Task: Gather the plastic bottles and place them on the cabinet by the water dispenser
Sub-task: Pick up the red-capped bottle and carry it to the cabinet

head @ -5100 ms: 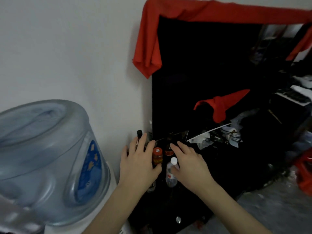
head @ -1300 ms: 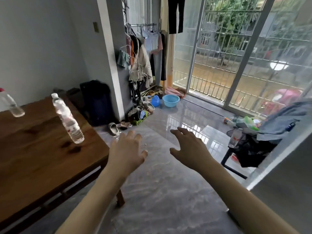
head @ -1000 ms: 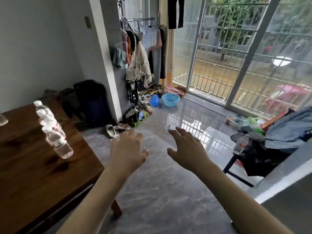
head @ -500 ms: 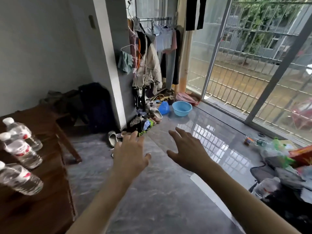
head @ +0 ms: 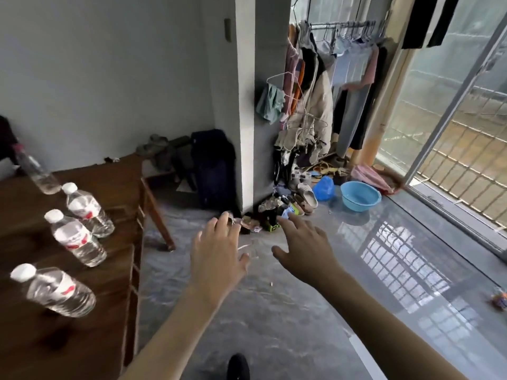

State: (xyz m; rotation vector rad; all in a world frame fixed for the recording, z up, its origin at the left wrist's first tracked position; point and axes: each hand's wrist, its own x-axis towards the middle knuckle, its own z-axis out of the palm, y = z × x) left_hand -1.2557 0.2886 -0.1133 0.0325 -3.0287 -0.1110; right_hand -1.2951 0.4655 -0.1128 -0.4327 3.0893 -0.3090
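Several clear plastic bottles stand on a brown wooden table (head: 82, 338) at the left. The nearest bottle (head: 53, 290) has a white cap and a red-and-white label. Two like it stand behind: one (head: 75, 238) in the middle and one (head: 87, 209) farther back. A taller bottle (head: 34, 170) with a dark cap stands at the far edge. My left hand (head: 216, 256) and my right hand (head: 304, 248) are stretched out over the floor, fingers spread, holding nothing, to the right of the table. The cabinet and the water dispenser are out of view.
A grey glossy floor (head: 301, 325) lies ahead. A white pillar (head: 247, 105) stands in the middle, with shoes and clutter (head: 285, 207) at its foot. A blue basin (head: 360, 196), a clothes rack (head: 329, 91) and a barred sliding door (head: 452, 133) are to the right.
The view has swung left from the cabinet to the room, and the table with its bottles has come closer at the left. Both hands stay spread and hold nothing.
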